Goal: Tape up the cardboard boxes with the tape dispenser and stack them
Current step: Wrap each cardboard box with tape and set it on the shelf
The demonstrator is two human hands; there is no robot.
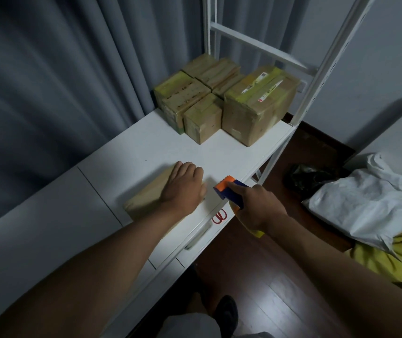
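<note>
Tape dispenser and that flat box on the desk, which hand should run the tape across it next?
The right hand. It already grips the tape dispenser, just beside the box. The left hand lies flat on the box, well placed to steady it.

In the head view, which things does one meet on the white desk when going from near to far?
Red scissors → box under the left hand → taped boxes stacked at the far end.
</note>
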